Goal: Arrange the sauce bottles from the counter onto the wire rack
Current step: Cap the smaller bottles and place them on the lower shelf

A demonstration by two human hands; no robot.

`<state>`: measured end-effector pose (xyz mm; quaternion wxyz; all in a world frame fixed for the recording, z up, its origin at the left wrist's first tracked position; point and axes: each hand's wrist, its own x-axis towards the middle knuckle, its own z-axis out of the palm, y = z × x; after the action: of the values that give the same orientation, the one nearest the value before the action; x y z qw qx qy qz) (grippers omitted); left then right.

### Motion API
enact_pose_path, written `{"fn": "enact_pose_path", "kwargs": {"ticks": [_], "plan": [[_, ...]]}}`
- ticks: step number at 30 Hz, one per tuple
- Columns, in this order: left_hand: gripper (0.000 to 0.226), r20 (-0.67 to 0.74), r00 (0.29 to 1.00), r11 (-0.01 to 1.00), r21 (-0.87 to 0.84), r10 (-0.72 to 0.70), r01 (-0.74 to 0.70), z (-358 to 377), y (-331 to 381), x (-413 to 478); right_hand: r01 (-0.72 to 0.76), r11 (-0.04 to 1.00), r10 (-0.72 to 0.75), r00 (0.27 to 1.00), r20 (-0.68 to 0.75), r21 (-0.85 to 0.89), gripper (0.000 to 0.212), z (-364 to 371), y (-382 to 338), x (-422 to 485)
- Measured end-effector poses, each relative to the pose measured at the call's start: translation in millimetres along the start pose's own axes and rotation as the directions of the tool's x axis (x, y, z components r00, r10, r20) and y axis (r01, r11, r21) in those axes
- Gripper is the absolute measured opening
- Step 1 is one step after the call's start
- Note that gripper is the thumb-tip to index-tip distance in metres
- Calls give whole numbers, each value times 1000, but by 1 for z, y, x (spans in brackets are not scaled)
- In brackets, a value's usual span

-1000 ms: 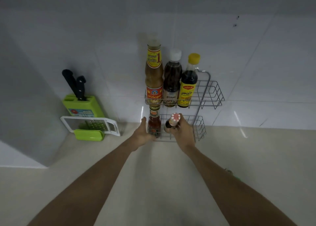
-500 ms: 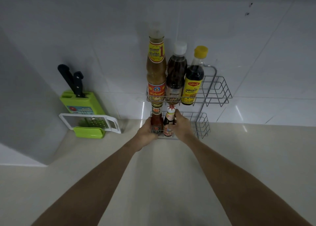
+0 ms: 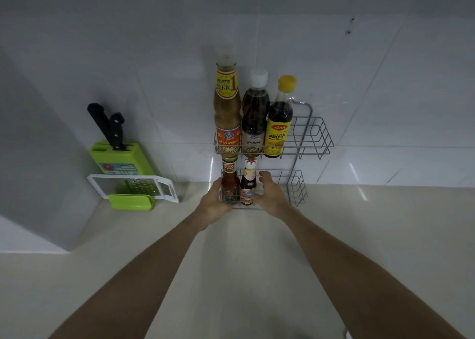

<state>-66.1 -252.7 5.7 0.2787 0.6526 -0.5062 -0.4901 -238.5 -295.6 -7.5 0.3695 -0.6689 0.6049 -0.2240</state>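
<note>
Far off to the left of my hands, a green knife block (image 3: pixel 120 158) is standing against the wall with a white grater (image 3: pixel 133 188) leaning in front of it; neither belongs to this job.

My left hand (image 3: pixel 214 206) is cupping the left side of the red sauce bottle (image 3: pixel 229 184) on the lower shelf of the wire rack (image 3: pixel 312 139), fingers curled loosely against the glass and the rack's front wire. I cannot tell whether it is actually squeezing the bottle or just steadying it.

Just to the right, touching that one, the dark sauce bottle (image 3: pixel 248 185) is standing upright, its long axis vertical and its cap tucked under the upper shelf. My right hand (image 3: pixel 270 197) is sitting against its right side, fingers half spread, the thumb lifted near the bottle's shoulder. I judge the hold to be loosening rather than firm, but the contact is partly hidden.

Directly above my hands, three tall bottles are standing in a row on the upper shelf: a tan one (image 3: pixel 227 112), a brown one (image 3: pixel 255 117) and a yellow-capped one (image 3: pixel 279 123).

Right of my right hand, the lower shelf is showing bare wire, so that hand is nearer to any free slot. No further bottles are showing on the counter (image 3: pixel 244 274), so I reckon the arranging is nearly done.
</note>
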Motion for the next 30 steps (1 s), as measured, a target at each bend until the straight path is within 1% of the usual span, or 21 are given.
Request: {"fn": "enact_pose_path", "kwargs": {"ticks": [3,6,9,11,12,14,16,17,19,21,23,25,27,30], "plan": [[77,-75,996,999,21,49,-48,7,-2,-18,-2,1000,2,1000,-28,26,61,-15,5,-20],[72,-85,993,996,-16,85,-87,23,-10,-44,76,995,-70,994,-86,69,48,-37,13,-54],[69,-11,993,993,-24,114,-114,51,-20,-77,155,982,-129,967,-221,104,39,-60,26,-104],[66,71,986,989,-24,149,-147,71,-27,-98,216,975,-189,936,-296,61,38,-69,40,-139],[65,125,978,986,-24,166,-165,83,-31,-111,235,972,-218,925,-311,19,38,-72,50,-160],[65,237,953,981,-17,191,-193,105,-39,-133,245,966,-258,918,-300,-82,35,-73,73,-198],[67,356,914,977,21,193,-214,122,-48,-152,223,957,-264,932,-248,-184,34,-69,103,-229],[67,413,890,970,51,195,-236,131,-52,-162,185,952,-234,953,-193,-242,37,-66,122,-245],[70,500,844,953,110,191,-281,149,-57,-177,79,937,-100,994,-45,-339,41,-58,159,-267],[75,551,812,936,148,190,-320,163,-57,-190,26,913,-6,999,50,-407,40,-50,186,-282],[79,561,799,926,143,215,-350,174,-55,-199,54,889,-5,994,109,-456,36,-41,202,-289],[71,552,798,924,119,242,-363,185,-54,-205,111,857,-45,989,142,-503,21,-29,218,-292],[63,509,824,920,140,250,-366,197,-55,-210,98,836,-57,994,91,-540,15,-21,229,-296],[54,417,876,926,166,245,-338,209,-57,-215,-6,839,-25,999,-48,-544,15,-15,230,-301]]}}
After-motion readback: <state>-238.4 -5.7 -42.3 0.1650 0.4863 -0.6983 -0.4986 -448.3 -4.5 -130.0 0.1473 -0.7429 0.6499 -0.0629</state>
